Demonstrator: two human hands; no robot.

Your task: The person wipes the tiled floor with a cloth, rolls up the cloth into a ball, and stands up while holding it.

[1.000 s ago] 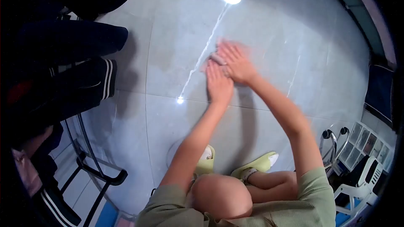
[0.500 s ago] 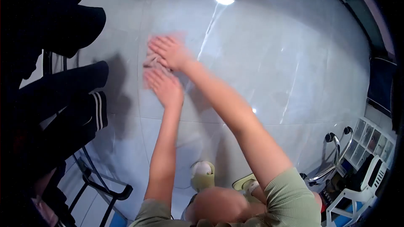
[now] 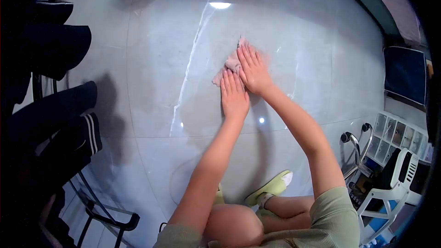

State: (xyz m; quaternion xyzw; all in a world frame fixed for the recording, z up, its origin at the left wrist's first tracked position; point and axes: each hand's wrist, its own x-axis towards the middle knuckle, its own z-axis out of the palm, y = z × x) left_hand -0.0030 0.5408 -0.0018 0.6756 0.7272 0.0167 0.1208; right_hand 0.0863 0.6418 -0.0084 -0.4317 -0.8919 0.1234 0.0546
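A crumpled pink cloth [image 3: 233,62] lies on the glossy grey tiled floor [image 3: 156,55], and both of my hands press on it. My left hand [image 3: 235,98] is flat, its outstretched fingertips on the lower edge of the cloth. Just above and to the right, my right hand [image 3: 255,72] lies flat over the right part of the cloth, fingers extended. Cloth shows between and beyond the fingers; what lies under the palms is hidden.
Dark clothes [image 3: 59,50] hang on a black metal rack [image 3: 110,222] at left. A chrome chair base with casters [image 3: 356,147], a clear drawer organizer [image 3: 395,138] and a white plastic frame [image 3: 390,193] stand at right. Below are my bent knee [image 3: 234,225] and green slippers [image 3: 271,188].
Both hands have slid the cloth to the right across the floor. The view has also shifted somewhat, and my right foot appears turned outward.
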